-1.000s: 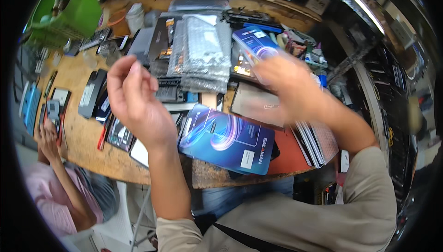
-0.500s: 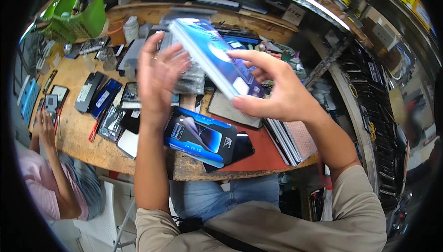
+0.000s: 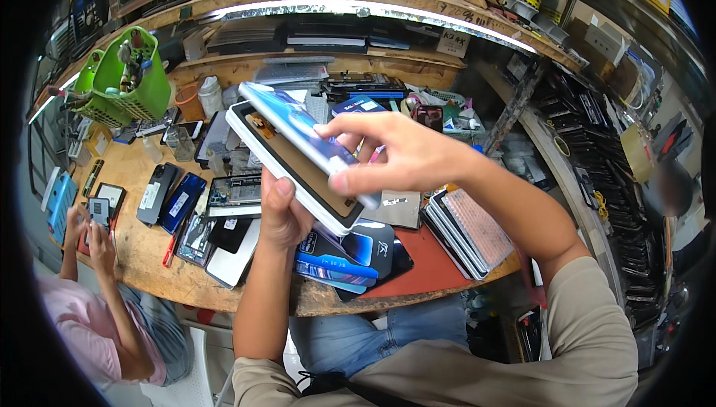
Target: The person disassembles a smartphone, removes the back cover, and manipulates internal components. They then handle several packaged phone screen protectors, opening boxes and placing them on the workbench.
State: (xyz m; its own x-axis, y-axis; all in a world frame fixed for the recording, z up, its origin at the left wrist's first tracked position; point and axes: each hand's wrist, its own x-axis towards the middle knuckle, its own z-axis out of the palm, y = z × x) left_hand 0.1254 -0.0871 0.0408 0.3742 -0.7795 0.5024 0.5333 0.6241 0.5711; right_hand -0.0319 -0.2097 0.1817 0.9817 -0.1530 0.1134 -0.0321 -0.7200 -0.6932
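A slim box is parted in the air above the workbench. My left hand (image 3: 287, 209) grips the white lower half (image 3: 265, 165) from beneath, thumb on its near side. Inside that half lies a flat brown panel (image 3: 309, 176) with a dark border, partly covered by the lid. My right hand (image 3: 403, 150) pinches the glossy blue lid (image 3: 287, 116) between thumb and fingers, tilted above the lower half. Below, a black and blue phone-part package (image 3: 358, 247) rests on the bench over a red mat (image 3: 436, 262).
To the left are two phones (image 3: 183, 202), opened phone parts (image 3: 198, 239) and a red-handled tool (image 3: 169, 250). A green basket (image 3: 134, 79) of tools stands farther back. A stack of flat silver devices (image 3: 466, 232) sits right. Another person's hands (image 3: 97, 239) hold a small device.
The box has come apart: my left hand, free and blurred before, now holds the lower half. My right hand has moved left and down with the lid. The view has tilted upward.
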